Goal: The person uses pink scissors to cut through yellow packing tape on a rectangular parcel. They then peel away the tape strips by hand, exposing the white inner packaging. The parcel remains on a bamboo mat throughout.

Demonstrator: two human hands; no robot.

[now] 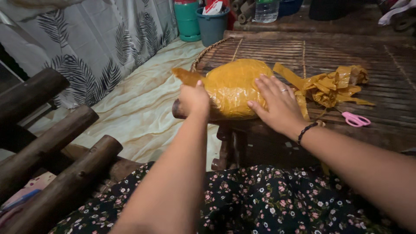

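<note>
A black floral-print fabric lap [268, 203] is filling the foreground, below the rounded bundle wrapped in yellow-orange plastic [234, 86]. That bundle is sitting at the near edge of a dark slatted bamboo table [346, 52]. The left hand [194, 99] is gripping the bundle's left end, fingers curled closed on it. The right hand [277, 104] is pressing flat on its right side, fingers spread apart. Right of the bundle, crumpled yellow plastic scraps [333, 84] and pink-handled scissors [355, 119] are lying.
</note>
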